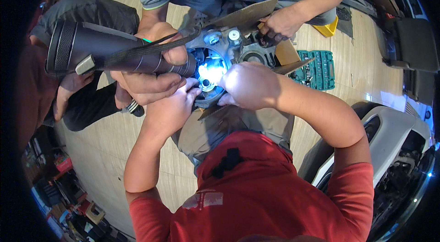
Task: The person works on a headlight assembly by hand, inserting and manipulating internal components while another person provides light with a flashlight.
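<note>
Grey metal housing with round opening (223, 46), in front of person. Left hand (176, 107): fingers bent at housing's left edge. Right hand (250, 86): curled at housing's right edge. Grasp of either: cannot tell, glare. Left of housing: black cylindrical flashlight (110, 45) in co-worker's hand (153, 85).

glare-hidden details inside metal housing (222, 46)

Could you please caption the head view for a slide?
Left hand and right hand at a metal casing lit by a flashlight.

Yellow tray (327, 27) and black chair (415, 45) on pale wood-look flooring (366, 58)
</note>
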{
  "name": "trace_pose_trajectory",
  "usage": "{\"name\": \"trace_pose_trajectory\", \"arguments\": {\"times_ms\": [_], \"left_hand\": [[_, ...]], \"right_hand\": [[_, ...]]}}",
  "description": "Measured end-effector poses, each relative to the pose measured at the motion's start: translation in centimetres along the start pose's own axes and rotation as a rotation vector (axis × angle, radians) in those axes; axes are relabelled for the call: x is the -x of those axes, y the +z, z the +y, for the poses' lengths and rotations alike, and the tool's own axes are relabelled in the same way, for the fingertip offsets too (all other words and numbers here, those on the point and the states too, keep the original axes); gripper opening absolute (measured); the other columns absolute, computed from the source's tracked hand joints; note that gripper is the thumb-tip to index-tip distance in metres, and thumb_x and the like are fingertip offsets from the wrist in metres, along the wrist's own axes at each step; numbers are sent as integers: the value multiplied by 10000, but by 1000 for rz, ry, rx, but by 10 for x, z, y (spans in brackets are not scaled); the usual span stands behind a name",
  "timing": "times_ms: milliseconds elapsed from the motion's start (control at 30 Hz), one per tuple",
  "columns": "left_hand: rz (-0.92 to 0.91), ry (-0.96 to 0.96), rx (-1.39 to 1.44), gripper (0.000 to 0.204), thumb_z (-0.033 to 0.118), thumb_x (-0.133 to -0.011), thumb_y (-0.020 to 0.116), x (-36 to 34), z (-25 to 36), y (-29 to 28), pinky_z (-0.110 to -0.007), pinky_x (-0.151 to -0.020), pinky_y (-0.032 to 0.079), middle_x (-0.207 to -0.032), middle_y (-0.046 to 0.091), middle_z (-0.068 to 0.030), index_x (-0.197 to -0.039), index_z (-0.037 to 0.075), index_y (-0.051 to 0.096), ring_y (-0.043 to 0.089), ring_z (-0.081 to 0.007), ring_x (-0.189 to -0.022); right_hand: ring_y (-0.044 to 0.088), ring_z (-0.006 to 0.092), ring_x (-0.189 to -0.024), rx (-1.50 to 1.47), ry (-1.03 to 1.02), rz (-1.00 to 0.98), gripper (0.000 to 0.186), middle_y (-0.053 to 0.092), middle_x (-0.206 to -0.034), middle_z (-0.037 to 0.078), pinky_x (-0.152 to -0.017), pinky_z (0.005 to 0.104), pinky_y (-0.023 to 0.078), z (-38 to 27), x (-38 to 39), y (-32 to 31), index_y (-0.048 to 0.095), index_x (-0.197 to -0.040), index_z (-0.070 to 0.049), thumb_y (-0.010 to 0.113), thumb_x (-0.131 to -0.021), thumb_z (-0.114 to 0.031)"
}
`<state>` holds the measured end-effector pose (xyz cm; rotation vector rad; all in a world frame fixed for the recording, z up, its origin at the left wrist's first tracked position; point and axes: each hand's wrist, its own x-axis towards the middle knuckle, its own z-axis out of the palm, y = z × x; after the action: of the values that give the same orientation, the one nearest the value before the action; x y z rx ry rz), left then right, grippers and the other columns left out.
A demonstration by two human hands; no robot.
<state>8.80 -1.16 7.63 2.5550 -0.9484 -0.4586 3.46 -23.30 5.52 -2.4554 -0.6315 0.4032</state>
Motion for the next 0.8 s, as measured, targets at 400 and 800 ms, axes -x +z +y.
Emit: {"name": "trace_pose_trajectory", "arguments": {"times_ms": [400, 800], "left_hand": [[76, 270, -417, 206, 99, -674, 737, -26, 3, 7, -442, -782, 509, -1041, 623, -157, -878, 79, 749, 591, -358, -983], [5, 284, -259, 251, 95, -717, 756, -28, -8, 11, -429, -823, 498, -1063, 604, -135, -967, 89, 741, 596, -350, -1000]], "right_hand": [[645, 418, -867, -172, -67, -12, 407, 654, -845, 241, -778, 473, 495, 14, -6, 0, 623, -1029, 20, 749, -824, -308], [660, 416, -852, -168, -83, -38, 337, 668, -872, 250, -768, 477, 517, 16, -7, -1, 651, -1013, -2, 719, -833, -279]]}}
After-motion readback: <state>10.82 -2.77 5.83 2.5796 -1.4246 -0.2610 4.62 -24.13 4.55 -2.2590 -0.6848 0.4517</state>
